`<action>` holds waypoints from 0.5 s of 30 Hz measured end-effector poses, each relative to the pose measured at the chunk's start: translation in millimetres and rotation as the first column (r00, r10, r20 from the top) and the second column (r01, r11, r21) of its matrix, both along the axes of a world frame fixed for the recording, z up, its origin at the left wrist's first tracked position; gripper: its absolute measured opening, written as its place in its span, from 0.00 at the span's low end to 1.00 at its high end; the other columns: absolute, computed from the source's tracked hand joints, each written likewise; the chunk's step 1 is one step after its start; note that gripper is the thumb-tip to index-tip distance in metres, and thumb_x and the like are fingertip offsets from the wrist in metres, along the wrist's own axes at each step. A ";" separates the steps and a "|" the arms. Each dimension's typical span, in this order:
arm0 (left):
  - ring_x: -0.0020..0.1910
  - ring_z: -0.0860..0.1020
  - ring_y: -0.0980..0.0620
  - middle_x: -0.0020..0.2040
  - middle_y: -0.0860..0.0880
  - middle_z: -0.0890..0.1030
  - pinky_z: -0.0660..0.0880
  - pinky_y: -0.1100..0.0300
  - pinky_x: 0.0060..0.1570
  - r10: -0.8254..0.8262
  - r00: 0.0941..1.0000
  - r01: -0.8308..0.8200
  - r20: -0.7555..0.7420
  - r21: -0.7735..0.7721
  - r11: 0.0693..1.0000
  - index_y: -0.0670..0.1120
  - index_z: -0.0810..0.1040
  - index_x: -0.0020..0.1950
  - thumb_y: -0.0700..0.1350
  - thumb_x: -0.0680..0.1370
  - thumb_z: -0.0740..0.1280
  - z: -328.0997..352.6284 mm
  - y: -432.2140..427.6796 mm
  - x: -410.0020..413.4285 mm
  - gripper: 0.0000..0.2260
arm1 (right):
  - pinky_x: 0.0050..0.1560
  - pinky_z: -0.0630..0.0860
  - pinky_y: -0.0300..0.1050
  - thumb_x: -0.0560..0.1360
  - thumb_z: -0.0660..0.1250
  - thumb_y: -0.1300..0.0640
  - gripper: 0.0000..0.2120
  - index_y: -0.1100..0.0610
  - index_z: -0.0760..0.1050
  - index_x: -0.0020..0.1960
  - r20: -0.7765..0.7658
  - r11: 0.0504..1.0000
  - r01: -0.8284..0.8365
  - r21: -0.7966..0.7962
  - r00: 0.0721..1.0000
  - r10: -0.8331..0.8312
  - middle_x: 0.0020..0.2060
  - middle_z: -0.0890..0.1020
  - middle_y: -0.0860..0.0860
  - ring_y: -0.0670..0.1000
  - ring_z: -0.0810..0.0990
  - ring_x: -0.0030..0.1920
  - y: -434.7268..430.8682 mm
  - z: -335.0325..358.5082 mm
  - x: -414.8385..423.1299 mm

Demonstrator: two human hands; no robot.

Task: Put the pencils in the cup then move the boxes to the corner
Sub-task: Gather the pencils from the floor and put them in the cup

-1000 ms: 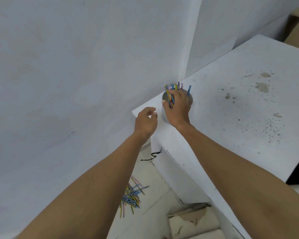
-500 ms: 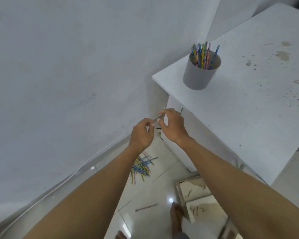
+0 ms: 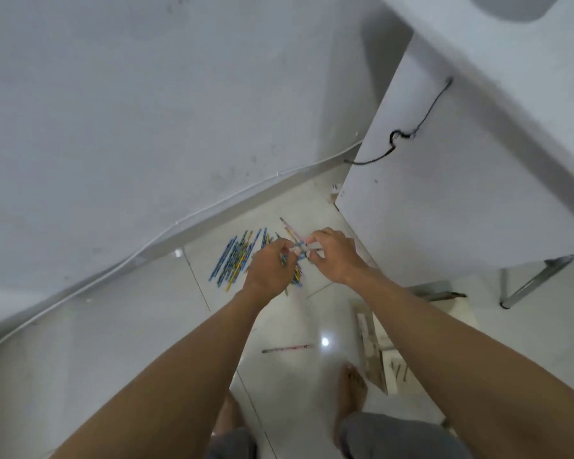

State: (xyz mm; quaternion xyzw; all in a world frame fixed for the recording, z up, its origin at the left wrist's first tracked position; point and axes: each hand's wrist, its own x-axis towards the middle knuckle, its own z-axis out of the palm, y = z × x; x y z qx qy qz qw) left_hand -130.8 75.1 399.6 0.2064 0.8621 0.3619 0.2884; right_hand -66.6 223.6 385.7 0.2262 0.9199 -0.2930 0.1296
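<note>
A pile of colourful pencils (image 3: 234, 261) lies on the tiled floor by the wall. One pinkish pencil (image 3: 285, 348) lies apart, nearer my feet. My left hand (image 3: 267, 271) and my right hand (image 3: 333, 255) hover just above the pile, fingertips meeting and pinching a small pale thin piece between them; it is blurred. The grey cup (image 3: 507, 6) shows only its base at the top edge, standing on the white table (image 3: 544, 94). An open cardboard box (image 3: 373, 352) lies on the floor to the right, partly hidden by my right forearm.
The table's white side panel (image 3: 444, 210) stands right of the pile, with a black cord (image 3: 421, 122) hanging on it. A metal table leg (image 3: 531, 286) is at the right. A white cable (image 3: 212, 207) runs along the wall base. My bare feet (image 3: 353, 389) are below.
My right hand left the cup on the table. Both hands came down together toward the floor pile, and the view tilted down so the cup slid to the top edge.
</note>
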 end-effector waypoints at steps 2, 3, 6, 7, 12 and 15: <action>0.52 0.79 0.48 0.52 0.47 0.82 0.74 0.58 0.51 -0.004 1.000 0.004 0.007 -0.006 1.000 0.44 0.78 0.57 0.46 0.79 0.63 -45.0 -10.9 8.4 0.09 | 0.61 0.62 0.48 0.78 0.63 0.54 0.14 0.52 0.74 0.63 0.028 1.000 -0.011 -0.005 1.000 0.011 0.61 0.75 0.51 0.55 0.70 0.64 -6.5 -41.4 6.0; 0.52 0.79 0.47 0.52 0.47 0.82 0.75 0.56 0.52 -0.006 1.000 0.006 0.007 -0.010 1.000 0.44 0.78 0.57 0.46 0.79 0.63 -69.2 -16.5 13.0 0.09 | 0.61 0.62 0.48 0.78 0.63 0.55 0.14 0.52 0.74 0.63 0.036 1.000 -0.021 -0.003 0.999 0.021 0.62 0.75 0.51 0.55 0.70 0.64 -10.3 -65.1 8.4; 0.49 0.78 0.46 0.52 0.47 0.82 0.74 0.54 0.51 -0.019 1.000 0.019 -0.012 -0.048 0.999 0.45 0.78 0.58 0.47 0.80 0.63 -129.7 -30.3 24.4 0.10 | 0.62 0.63 0.49 0.79 0.63 0.55 0.13 0.52 0.74 0.62 0.057 0.999 -0.044 0.002 0.997 0.044 0.63 0.75 0.50 0.55 0.70 0.65 -18.3 -123.3 14.6; 0.49 0.78 0.46 0.52 0.47 0.82 0.73 0.55 0.50 -0.029 0.999 0.028 -0.021 -0.063 0.998 0.45 0.78 0.57 0.48 0.80 0.63 -149.9 -35.1 28.4 0.10 | 0.62 0.63 0.49 0.79 0.63 0.55 0.13 0.52 0.74 0.62 0.069 0.998 -0.062 0.004 0.996 0.062 0.62 0.75 0.50 0.55 0.70 0.65 -20.7 -143.2 16.7; 0.53 0.79 0.45 0.53 0.46 0.82 0.75 0.53 0.53 -0.136 0.990 0.130 -0.025 -0.152 0.980 0.45 0.77 0.58 0.50 0.79 0.63 -267.7 -60.7 53.5 0.12 | 0.62 0.64 0.50 0.79 0.61 0.55 0.11 0.53 0.74 0.61 0.160 0.986 -0.166 -0.025 0.973 0.168 0.61 0.76 0.52 0.55 0.73 0.63 -31.7 -248.2 25.7; 0.53 0.79 0.46 0.52 0.47 0.82 0.75 0.54 0.53 -0.189 0.982 0.184 -0.005 -0.201 0.962 0.47 0.77 0.57 0.53 0.79 0.63 -321.4 -70.2 68.1 0.13 | 0.62 0.62 0.49 0.80 0.60 0.55 0.12 0.53 0.73 0.62 0.177 0.983 -0.184 -0.023 0.967 0.185 0.63 0.75 0.51 0.54 0.72 0.64 -34.0 -297.3 25.8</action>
